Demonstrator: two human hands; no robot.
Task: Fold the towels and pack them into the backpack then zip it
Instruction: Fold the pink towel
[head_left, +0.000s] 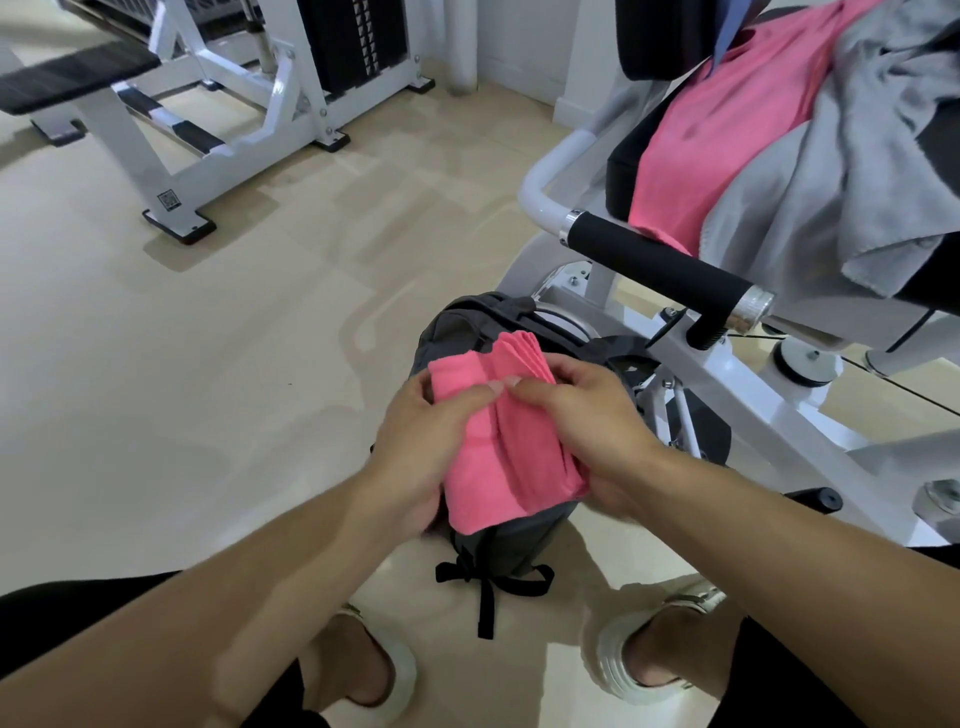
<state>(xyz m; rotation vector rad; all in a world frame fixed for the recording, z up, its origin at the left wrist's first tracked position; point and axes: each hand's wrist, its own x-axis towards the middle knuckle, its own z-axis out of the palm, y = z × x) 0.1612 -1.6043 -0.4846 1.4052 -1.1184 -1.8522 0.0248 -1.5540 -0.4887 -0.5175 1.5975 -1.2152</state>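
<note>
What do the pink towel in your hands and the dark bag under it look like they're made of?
Pink towel: soft matte cloth, probably microfibre or cotton, since it folds into thin pleats. Backpack: seemingly smooth woven synthetic, dark grey with a dull sheen and black webbing straps.

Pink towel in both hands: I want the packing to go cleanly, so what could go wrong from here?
1. The folded pink towel, held by the left hand and right hand, shows loose layers at its far end; they may fan open going in.
2. The backpack stands unsupported on the floor and could tip.
</note>
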